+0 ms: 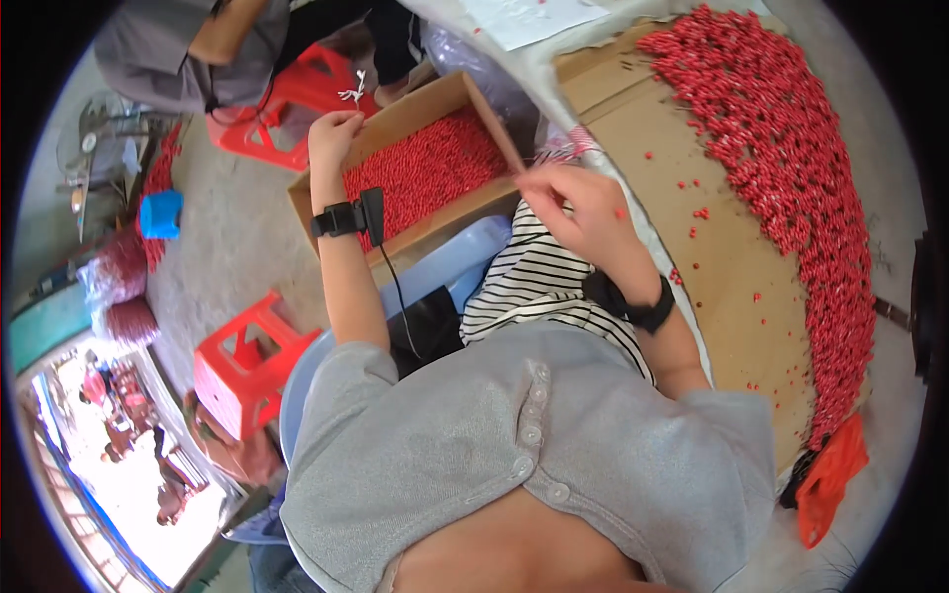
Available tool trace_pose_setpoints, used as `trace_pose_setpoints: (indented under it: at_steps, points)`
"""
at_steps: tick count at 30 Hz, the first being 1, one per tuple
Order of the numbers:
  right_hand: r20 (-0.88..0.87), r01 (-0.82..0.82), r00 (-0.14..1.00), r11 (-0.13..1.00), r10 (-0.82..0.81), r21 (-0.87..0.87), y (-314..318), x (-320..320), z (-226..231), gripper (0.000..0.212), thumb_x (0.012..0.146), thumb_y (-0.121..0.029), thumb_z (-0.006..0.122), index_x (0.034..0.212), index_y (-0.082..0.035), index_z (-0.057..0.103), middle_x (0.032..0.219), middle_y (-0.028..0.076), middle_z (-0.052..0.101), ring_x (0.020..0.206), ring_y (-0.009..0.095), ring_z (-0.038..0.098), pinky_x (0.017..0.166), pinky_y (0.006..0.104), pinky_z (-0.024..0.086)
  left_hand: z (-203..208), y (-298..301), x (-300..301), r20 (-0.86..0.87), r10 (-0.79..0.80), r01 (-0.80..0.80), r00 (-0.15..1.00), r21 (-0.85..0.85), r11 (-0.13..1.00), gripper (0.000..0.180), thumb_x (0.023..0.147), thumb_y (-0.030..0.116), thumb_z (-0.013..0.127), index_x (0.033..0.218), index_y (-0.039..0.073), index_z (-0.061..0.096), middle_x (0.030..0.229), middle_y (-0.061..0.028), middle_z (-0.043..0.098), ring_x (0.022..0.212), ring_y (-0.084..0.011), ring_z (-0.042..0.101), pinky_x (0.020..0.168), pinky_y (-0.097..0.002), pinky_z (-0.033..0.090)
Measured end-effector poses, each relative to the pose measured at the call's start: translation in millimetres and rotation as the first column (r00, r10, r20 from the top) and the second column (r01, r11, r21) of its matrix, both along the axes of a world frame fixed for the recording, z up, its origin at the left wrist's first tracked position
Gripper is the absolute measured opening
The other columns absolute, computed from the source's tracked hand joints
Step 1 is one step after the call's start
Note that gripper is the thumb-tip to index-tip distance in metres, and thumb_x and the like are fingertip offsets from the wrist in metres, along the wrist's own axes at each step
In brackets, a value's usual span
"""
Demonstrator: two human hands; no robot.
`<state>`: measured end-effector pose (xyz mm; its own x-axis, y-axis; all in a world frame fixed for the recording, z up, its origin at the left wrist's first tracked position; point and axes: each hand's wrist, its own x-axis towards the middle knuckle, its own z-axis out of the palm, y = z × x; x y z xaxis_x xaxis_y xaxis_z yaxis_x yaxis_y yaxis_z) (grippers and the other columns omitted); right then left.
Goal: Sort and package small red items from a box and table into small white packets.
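My left hand [334,143] is raised over the far left corner of a cardboard box [393,240]. Its thumb and fingers pinch a thin stem topped by white strands [353,91]. Small glossy red berry-like beads [425,168] fill the box. To the box's right, my right hand [583,212] is closed, thumb and forefinger together by the box's right edge. What it holds, if anything, is too small and blurred to make out. Just behind it lie thin pink and white strands [568,146]. Both wrists wear black straps.
At right, a table covered with flattened cardboard [643,128] bears a long heap of red beaded stems [781,168] and some loose beads. Red plastic stools [247,361] and a blue container [160,214] stand at left. Another person [168,54] sits at the far left.
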<state>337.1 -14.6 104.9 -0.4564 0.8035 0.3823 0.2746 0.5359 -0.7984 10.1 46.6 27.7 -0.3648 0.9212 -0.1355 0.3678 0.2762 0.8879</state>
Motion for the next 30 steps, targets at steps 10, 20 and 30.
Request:
trace_pose_setpoints:
  at_steps: [10, 20, 30]
  points:
    - [0.677, -0.153, 0.65, 0.932, 0.345, -0.329, 131, -185, -281, 0.021, 0.068, -0.013, 0.047, 0.077, 0.0, 0.061, 0.078, 0.02, 0.059, 0.074, 0.033, 0.058, 0.066, 0.0393, 0.046, -29, -50, -32, 0.343, 0.139, -0.082, 0.929, -0.175, 0.981, 0.015, 0.079, 0.009, 0.052, 0.083, -0.004, 0.058, 0.074, -0.0065, 0.06, 0.068, -0.0102, 0.055, 0.063, -0.0207, 0.043]
    - [0.719, 0.25, 0.451, 0.699, 0.529, -0.67, 117, -206, -383, 0.033, 0.073, -0.015, 0.044, 0.1, 0.001, 0.055, 0.105, 0.023, 0.051, 0.099, 0.031, 0.051, 0.083, 0.0357, 0.04, -22, -57, -39, 0.485, 0.25, -0.15, 0.838, -0.235, 0.96, 0.016, 0.081, 0.012, 0.05, 0.089, 0.0, 0.057, 0.076, -0.0023, 0.059, 0.068, -0.0072, 0.052, 0.063, -0.018, 0.04]
    - [0.432, 0.177, 0.764, 0.488, 0.479, -0.855, 123, -182, -386, 0.042, 0.073, -0.016, 0.043, 0.11, 0.004, 0.046, 0.112, 0.02, 0.048, 0.104, 0.028, 0.046, 0.086, 0.0349, 0.037, -38, -46, -35, 0.399, 0.177, -0.094, 0.9, -0.219, 0.971, 0.016, 0.081, 0.011, 0.05, 0.089, -0.002, 0.056, 0.077, -0.0031, 0.059, 0.069, -0.0079, 0.052, 0.066, -0.0195, 0.041]
